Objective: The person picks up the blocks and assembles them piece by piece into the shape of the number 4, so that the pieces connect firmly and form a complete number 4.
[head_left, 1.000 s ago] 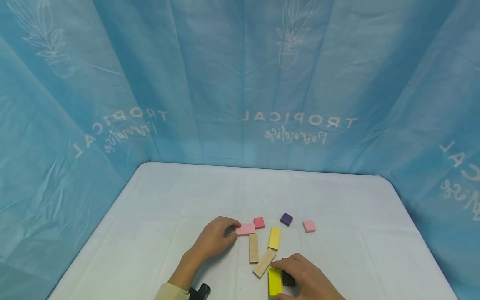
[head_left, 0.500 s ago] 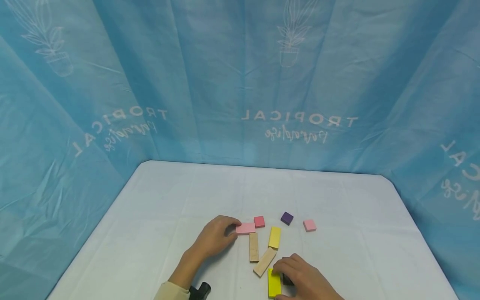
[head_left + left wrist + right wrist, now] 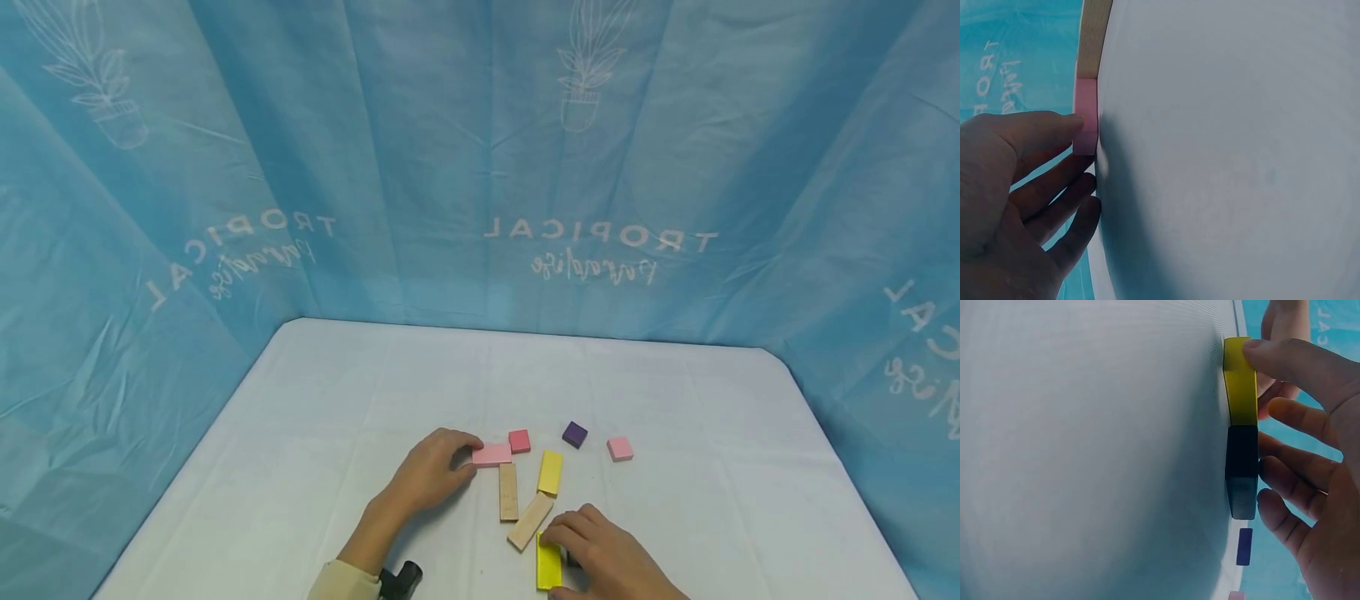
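Note:
In the head view, my left hand [image 3: 429, 473] pinches the left end of a long pink block [image 3: 491, 455] between thumb and fingers. My right hand [image 3: 609, 554] holds a yellow block [image 3: 549, 568] lying near the table's front edge, thumb at its near end and fingertips at its far end. In the right wrist view a black block [image 3: 1242, 465] lies against that yellow block; the right hand mostly covers it in the head view. Two plain wooden blocks, one straight [image 3: 508, 493] and one slanted [image 3: 530, 522], lie between the hands. Another yellow block [image 3: 550, 473] touches the slanted one.
Beyond the hands lie a small red-pink block [image 3: 519, 442] beside the long pink one, a dark purple block [image 3: 574, 434] and a light pink square block [image 3: 619, 449]. A white cloth covers the table [image 3: 360, 383]. Blue printed curtains [image 3: 480, 150] surround it.
My right fingers have shifted slightly over the yellow block and now cover more of the black block. My left hand keeps its hold on the pink block.

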Action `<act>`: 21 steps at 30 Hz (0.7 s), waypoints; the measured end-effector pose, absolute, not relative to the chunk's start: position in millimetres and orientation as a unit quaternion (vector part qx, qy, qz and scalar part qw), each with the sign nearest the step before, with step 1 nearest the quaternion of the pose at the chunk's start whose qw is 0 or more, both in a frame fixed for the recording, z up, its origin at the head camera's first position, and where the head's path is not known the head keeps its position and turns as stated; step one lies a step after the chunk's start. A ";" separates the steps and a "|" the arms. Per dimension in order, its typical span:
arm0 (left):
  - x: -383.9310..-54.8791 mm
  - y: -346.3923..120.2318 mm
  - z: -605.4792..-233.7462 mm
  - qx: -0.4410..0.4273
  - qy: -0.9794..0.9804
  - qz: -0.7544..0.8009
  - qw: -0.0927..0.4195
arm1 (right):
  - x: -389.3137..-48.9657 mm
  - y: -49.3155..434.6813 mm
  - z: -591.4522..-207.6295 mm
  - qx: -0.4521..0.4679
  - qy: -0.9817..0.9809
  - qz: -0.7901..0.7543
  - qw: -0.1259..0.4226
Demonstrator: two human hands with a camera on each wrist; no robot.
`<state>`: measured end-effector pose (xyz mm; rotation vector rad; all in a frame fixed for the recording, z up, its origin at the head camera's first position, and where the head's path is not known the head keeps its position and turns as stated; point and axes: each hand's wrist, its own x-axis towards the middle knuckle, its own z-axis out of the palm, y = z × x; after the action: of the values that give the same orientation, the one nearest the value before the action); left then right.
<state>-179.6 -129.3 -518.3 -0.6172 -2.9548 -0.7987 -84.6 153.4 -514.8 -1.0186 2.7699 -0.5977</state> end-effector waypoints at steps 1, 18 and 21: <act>-179.5 -129.1 -517.9 -0.198 -0.947 -0.255 0.009 | -84.5 153.3 -513.7 -0.331 0.919 -0.203 0.072; -177.1 -127.1 -513.2 -0.196 -0.949 -0.248 0.008 | -90.3 163.6 -502.8 -0.249 0.948 -0.195 0.045; -176.3 -126.9 -511.3 -0.199 -0.947 -0.250 0.009 | -90.8 163.4 -503.6 -0.249 0.948 -0.193 0.034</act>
<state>-176.3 -126.9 -511.3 -0.6210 -2.9587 -0.7823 -90.8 163.4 -503.6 -0.7658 2.9175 -0.5947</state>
